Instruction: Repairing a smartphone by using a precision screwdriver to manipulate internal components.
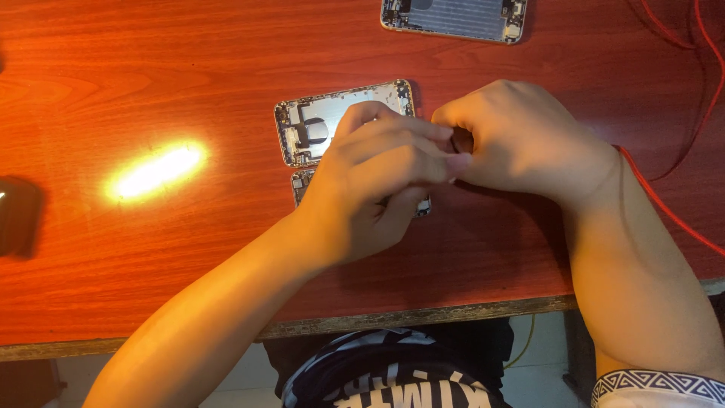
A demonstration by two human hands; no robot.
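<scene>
Both hands, left hand and right hand, pinch a small dark part, seemingly light and fragile, above an opened phone housing mid-desk

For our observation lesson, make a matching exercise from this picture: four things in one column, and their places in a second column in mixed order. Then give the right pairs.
Things:
1. opened phone shell
2. second phone shell
3. red wire
4. dark object

Places:
A. at the table's left edge
B. at the top edge of the picture
C. on the table, just beyond the left hand
D. running along the right side, past the right hand

Pairs: 1-C, 2-B, 3-D, 4-A
</scene>
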